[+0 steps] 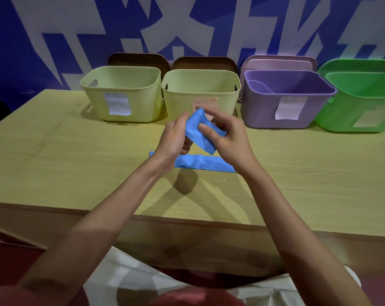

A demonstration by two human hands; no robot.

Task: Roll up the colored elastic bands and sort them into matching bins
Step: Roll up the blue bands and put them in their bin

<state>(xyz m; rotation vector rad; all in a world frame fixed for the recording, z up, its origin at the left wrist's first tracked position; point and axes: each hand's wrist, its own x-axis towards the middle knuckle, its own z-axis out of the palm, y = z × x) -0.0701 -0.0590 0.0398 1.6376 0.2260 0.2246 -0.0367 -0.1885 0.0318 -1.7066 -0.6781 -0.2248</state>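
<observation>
Wooden table (54, 151) against a blue-and-white wall banner. Both hands are raised in front of the middle yellow-green bin (201, 91): left hand (175, 138) and right hand (228, 138) each pinch the folded upper part of the blue elastic band (198, 131). Its tail lies flat on the table just below them. Purple bin (286, 100) and green bin (361, 102) sit right of that bin, another yellow-green bin (123, 91) left.

This looks like a staged sorting station in an office or demonstration room, not a home: a plain wood-grain table (76, 155) stands against a blue wall banner (187, 23) with large white characters, and labelled plastic bins (120, 93) line its far edge.
</observation>
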